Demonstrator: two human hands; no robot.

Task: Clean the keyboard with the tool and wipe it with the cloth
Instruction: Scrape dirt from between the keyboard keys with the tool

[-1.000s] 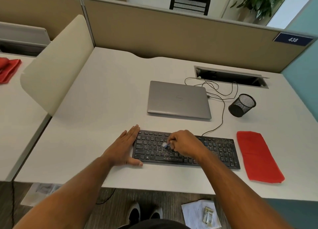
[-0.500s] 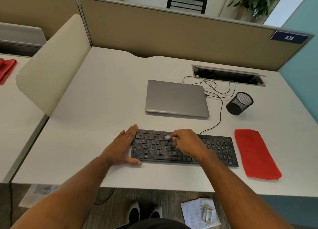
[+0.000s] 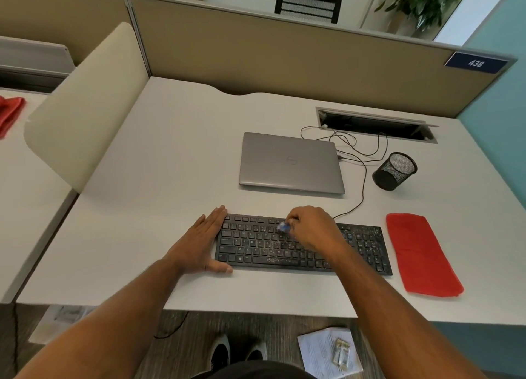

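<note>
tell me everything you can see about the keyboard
The keyboard is a flat black full-size board with a number pad at its right end, lying level near the front edge of the white desk. Pale crumbs speckle its middle keys and right end. A thin black cable runs from its back edge. The left hand rests flat against its left end; the right hand holds a small blue tool over its upper rows.

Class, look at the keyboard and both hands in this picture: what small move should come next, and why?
Probably a short stroke with the small blue tool down toward the pale crumbs by the space bar. The right hand grips it over the keyboard's upper rows, the left hand steadies the left end, and the red cloth lies untouched.
</note>
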